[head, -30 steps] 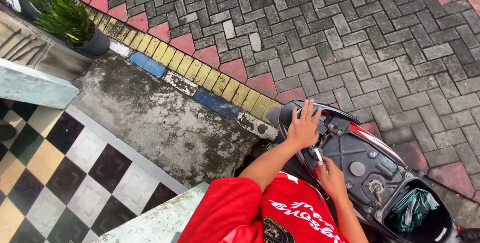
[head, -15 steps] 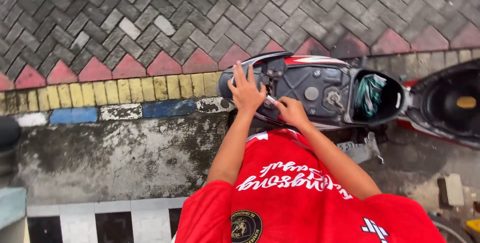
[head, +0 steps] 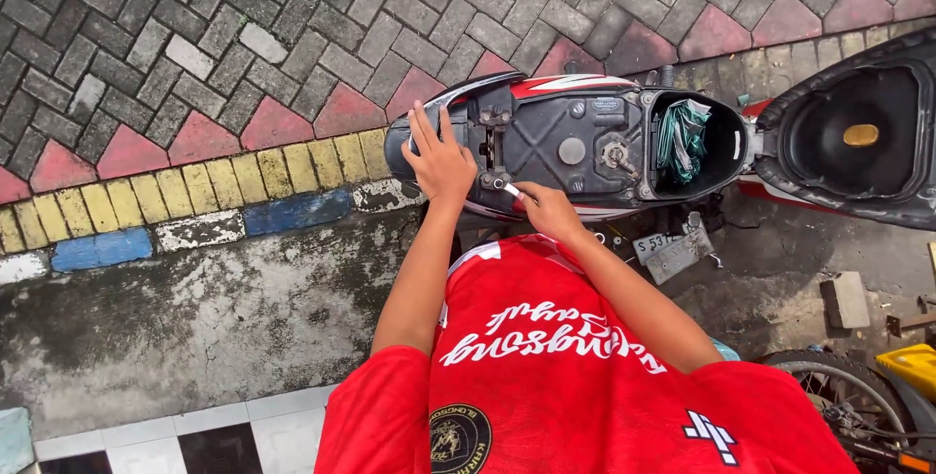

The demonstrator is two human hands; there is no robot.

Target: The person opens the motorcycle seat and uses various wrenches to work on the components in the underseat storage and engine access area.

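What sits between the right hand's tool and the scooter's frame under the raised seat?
Nothing visible does. The right hand holds a small silvery tool with its tip against the scooter's underseat frame. The left hand rests flat on the rear bodywork, beside the tool, not across it.

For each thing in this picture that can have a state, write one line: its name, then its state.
Scooter seat: flipped up, open.
Storage compartment: uncovered, cloth or bags stuffed inside.
Left hand: open, flat on the scooter's tail.
Right hand: closed around a small tool at the frame.
Number plate: hanging tilted.
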